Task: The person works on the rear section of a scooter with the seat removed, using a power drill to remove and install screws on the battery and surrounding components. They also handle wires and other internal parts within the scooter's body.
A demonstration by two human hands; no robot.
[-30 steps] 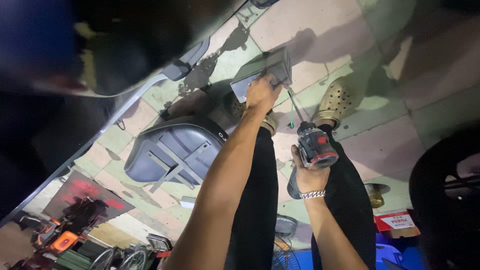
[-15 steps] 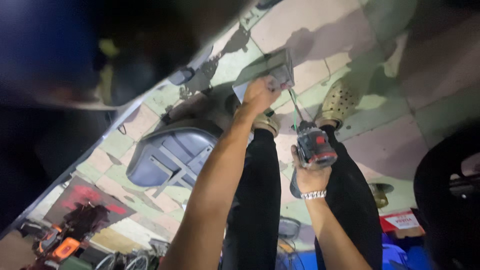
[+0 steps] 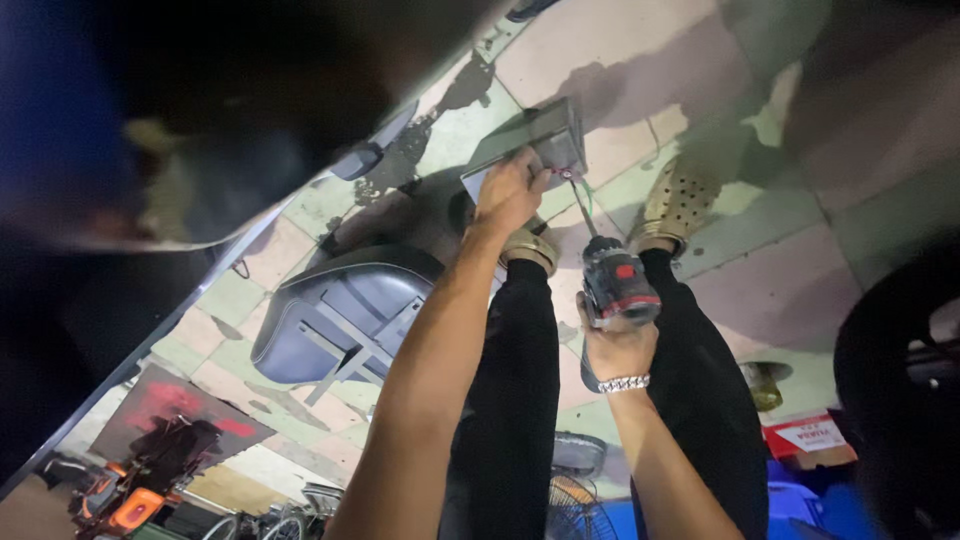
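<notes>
Two hands work above a tiled floor (image 3: 760, 290). Left hand (image 3: 508, 192) clasps the edge of a grey box (image 3: 535, 140), fingers curled over its near side. Right hand (image 3: 615, 345) grips a drill (image 3: 618, 282), its bit reaching the box just beside the left fingers.

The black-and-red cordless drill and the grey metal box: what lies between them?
In the head view, only the drill's long thin bit spans from the black-and-red cordless drill in the right hand to the grey metal box steadied by the left hand, over tiled floor.
</notes>
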